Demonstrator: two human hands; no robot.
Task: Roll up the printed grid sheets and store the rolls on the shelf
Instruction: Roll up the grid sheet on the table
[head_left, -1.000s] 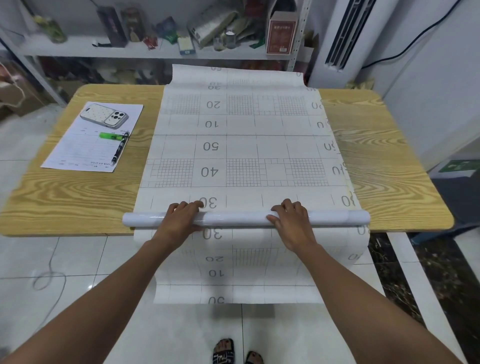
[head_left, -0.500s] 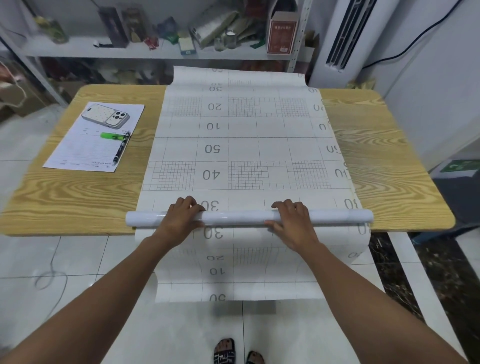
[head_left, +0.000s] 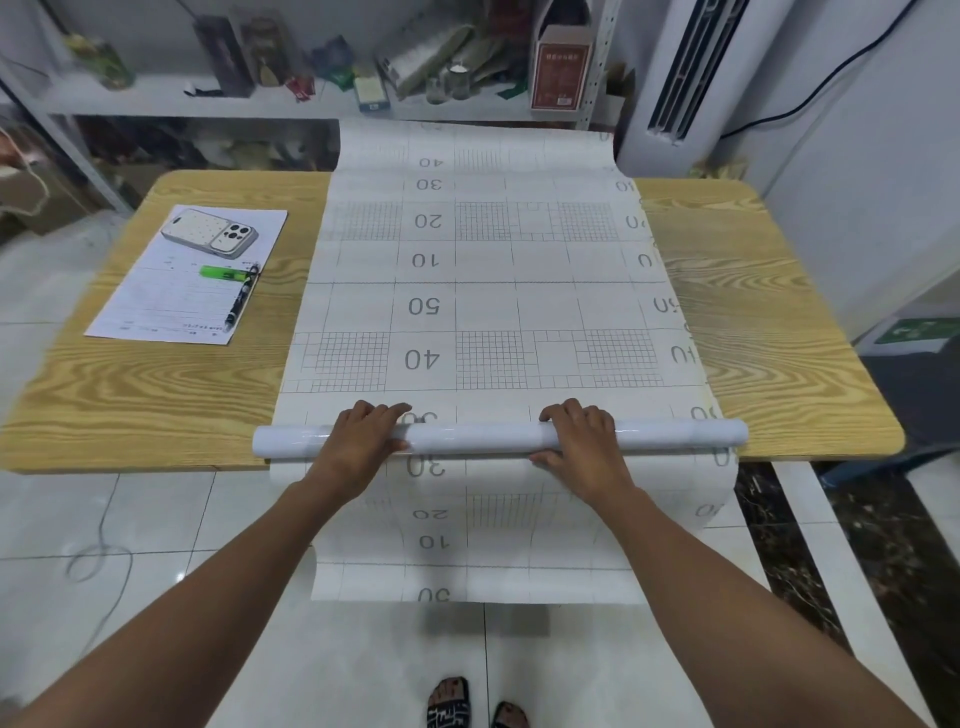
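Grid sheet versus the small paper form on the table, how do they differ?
The grid sheet is far larger, spanning the table and hanging off its near edge; the form lies wholly on the table's left side. The grid sheet is partly wound into a roll gripped by the left hand and right hand; the form lies flat, untouched, carrying a phone, highlighter and pen. Both are white printed paper.

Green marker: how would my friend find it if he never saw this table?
On the wooden table, left of the big grid sheet, lies a white form. The green marker lies on it, nearer you than a phone, beside a black pen. Nothing else on the table is bright green.
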